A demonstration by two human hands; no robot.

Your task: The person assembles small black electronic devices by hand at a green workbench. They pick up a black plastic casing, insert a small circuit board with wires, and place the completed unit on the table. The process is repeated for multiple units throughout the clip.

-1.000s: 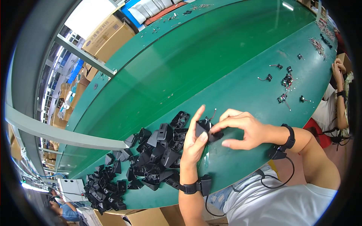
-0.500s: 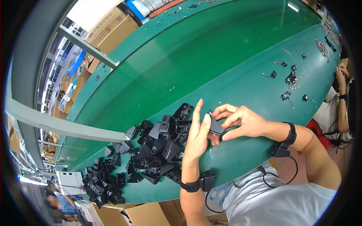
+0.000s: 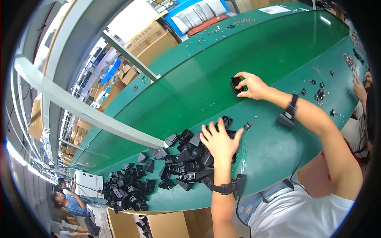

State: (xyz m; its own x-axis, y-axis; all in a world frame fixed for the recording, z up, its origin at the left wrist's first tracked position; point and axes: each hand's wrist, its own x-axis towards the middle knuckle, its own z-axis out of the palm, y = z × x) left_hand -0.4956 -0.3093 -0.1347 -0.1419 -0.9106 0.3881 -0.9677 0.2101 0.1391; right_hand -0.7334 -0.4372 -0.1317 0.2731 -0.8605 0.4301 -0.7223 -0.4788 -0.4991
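Near the body, on the smooth green tabletop (image 3: 274, 137), angular black plastic shells (image 3: 190, 166) lie jumbled. Over their right end, the left hand (image 3: 220, 143) reaches palm-down, fingers spread, grip released. Just beyond its thumb lies a small part (image 3: 247, 126) with thin wires. Farther off, arm outstretched, the right hand (image 3: 255, 86) pinches a hollow, boxy black case (image 3: 234, 83) at the glossy green strip (image 3: 190, 83).

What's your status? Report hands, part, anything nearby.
Right hand gripping black housing, at green belt. Left hand open over housing pile, contact unclear. Small wired part beside left hand.
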